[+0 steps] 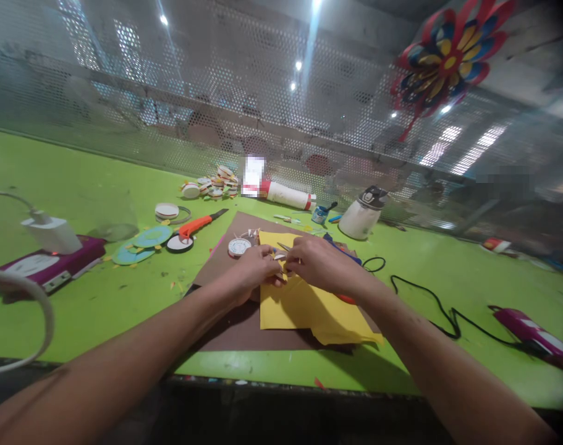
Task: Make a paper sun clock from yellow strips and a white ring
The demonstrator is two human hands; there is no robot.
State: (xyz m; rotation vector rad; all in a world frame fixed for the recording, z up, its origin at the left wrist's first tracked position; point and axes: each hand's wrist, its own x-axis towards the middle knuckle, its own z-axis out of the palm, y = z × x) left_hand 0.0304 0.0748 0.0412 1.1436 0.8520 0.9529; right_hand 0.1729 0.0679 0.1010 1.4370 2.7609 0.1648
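Over a yellow sheet [285, 312] my two hands meet, fingertips almost touching. My left hand [258, 269] is closed in a pinch on a small yellow piece [284, 276]. My right hand [309, 259] is closed too, its fingertips bent down beside that piece; what they grip is mostly hidden. A thin pointed metal tip [283, 246] shows by its knuckles. Beneath the sheet lies a brown board [225, 272]. A round white disc with printed marks [239, 247] rests on the board, left of the sheet. Something red [346, 299] peeks out under my right wrist.
On the green table [146, 327] lie an orange utility knife [200, 225], blue-green discs [139, 246], and a purple power strip [54, 272] with a charger. Behind stand a white bottle with a dark top [362, 216] and a small blue jar [319, 214]. A black cord [429, 287] runs right.
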